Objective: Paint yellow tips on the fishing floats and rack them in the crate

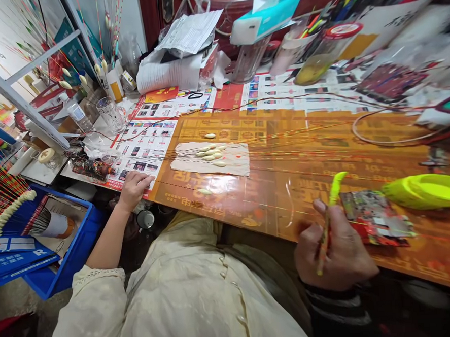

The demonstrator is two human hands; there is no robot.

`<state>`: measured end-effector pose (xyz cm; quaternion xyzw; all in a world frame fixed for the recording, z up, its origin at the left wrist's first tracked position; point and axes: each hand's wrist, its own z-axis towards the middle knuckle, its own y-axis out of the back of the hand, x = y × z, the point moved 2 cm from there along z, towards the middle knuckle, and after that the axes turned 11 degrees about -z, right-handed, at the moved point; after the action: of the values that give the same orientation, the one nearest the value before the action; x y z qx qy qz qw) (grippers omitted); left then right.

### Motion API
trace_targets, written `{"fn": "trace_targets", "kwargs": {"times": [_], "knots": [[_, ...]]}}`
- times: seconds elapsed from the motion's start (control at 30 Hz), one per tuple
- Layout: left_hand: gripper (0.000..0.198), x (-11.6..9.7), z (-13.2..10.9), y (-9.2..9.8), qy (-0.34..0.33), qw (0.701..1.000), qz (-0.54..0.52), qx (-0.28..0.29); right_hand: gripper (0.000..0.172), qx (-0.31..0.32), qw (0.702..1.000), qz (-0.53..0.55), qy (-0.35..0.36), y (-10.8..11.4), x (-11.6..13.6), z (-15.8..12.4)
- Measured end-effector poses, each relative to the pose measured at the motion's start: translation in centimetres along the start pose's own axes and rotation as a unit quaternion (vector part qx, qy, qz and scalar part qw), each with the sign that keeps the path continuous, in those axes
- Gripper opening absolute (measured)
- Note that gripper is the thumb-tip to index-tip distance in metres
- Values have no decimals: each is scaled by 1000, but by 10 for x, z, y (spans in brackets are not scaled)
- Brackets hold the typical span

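My left hand (132, 188) is closed at the table's front edge, its fingertips pinching the thin dark stem of a fishing float. That float's pale body (204, 191) lies over the orange tabletop, partly lost in glare. My right hand (334, 248), in a striped dark cuff, grips a slim paintbrush (337, 187) with bright yellow paint on its raised tip. Beside it are a paint-smeared card (378, 215) and a fluorescent yellow paint dish (426, 190). Several pale floats (212, 153) rest on a cloth (234, 160), with one more (210, 136) just behind.
At left, a blue crate (87, 228) holds a row of floats with coloured tips. A glass cup (109, 117), a plastic bottle (74, 111), papers (186, 36), a tissue pack (269, 18) and a red-lidded jar (328, 50) line the back. A cable (394, 142) loops at right.
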<state>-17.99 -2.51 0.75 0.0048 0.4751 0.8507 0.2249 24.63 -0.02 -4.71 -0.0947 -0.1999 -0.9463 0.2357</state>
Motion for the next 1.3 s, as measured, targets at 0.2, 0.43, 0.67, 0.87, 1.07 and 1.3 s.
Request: {"fn": "trace_targets", "kwargs": {"times": [0.2,0.43,0.67,0.87,1.07,1.3], "knots": [[30,8,4,12,5,1000,-19,-14,50,41,999,5,1,8,11,8],[44,15,22,3,-71,995,17,-69,48,76,997,10,8,4,6,25],[62,-105,66,-54,-192,980,14,-43,41,155,987,-21,-31,4,6,32],[42,-175,105,-108,-268,960,-73,-19,43,191,981,-16,-38,7,5,42],[35,-189,121,-114,-311,947,-65,-55,45,172,984,26,-46,6,0,46],[31,-198,125,-106,-325,942,-38,-80,54,58,995,79,-22,14,-16,30]]}}
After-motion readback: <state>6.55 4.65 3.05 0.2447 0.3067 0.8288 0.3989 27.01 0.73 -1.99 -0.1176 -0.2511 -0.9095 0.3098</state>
